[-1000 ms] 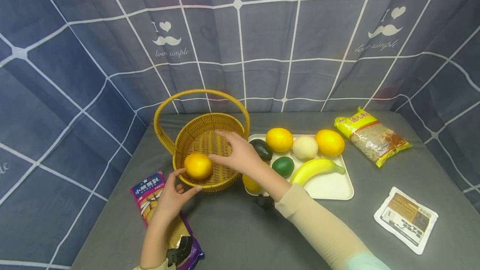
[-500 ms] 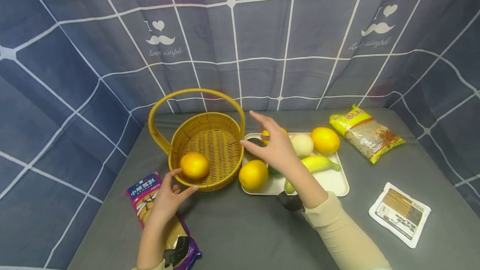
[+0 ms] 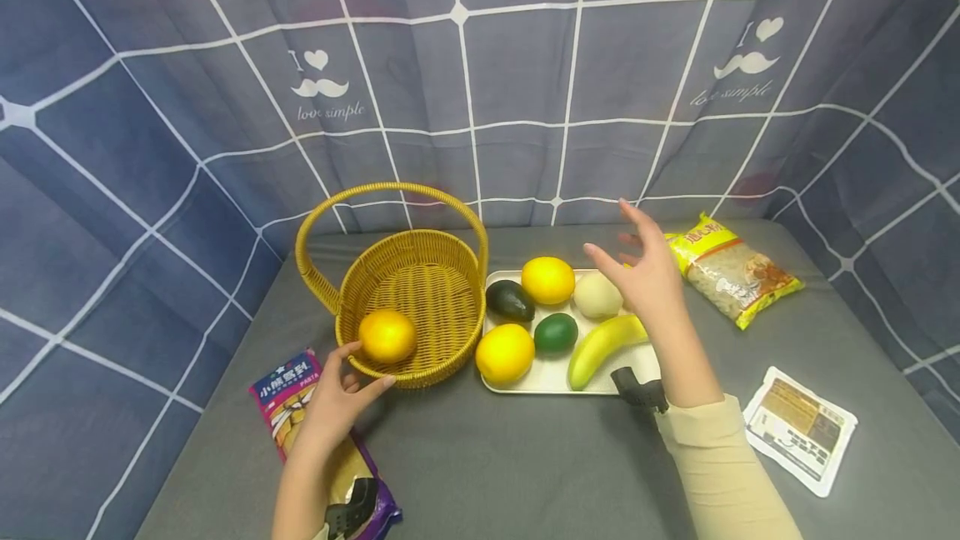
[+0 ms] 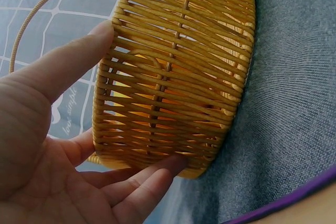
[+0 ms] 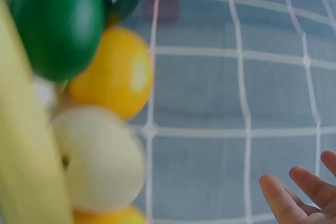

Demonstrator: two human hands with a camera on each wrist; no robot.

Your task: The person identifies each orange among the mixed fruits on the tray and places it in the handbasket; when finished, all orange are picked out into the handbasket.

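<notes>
My left hand (image 3: pixel 335 398) holds the round wicker basket (image 3: pixel 450 357) at its near left side, thumb at the rim. In the left wrist view its fingers lie along the woven wall. One yellow-orange fruit (image 3: pixel 387 337) sits inside the basket. My right hand (image 3: pixel 651 273) hovers with spread fingers, holding nothing, over the right end of a white tray (image 3: pixel 547 386). On the tray lie two yellow-orange fruits (image 3: pixel 548 280), a dark avocado-like fruit (image 3: pixel 510 301), a green egg-shaped fruit (image 3: pixel 556 332), a pale round fruit (image 3: pixel 597 296) and a banana (image 3: pixel 606 348). The hand hides the tray's far right corner.
A purple pasta packet (image 3: pixel 288 390) lies under my left forearm. At the back right lies a yellow-topped food bag (image 3: pixel 735 269), and a white flat packet (image 3: pixel 801 432) lies nearer at the right. A checked curtain (image 3: pixel 517 65) stands behind the grey tabletop (image 3: pixel 487 473).
My right hand has moved out of the basket and rightward across the tray, uncovering its left part. My left hand stays at the basket, and the fruit rests inside.
</notes>
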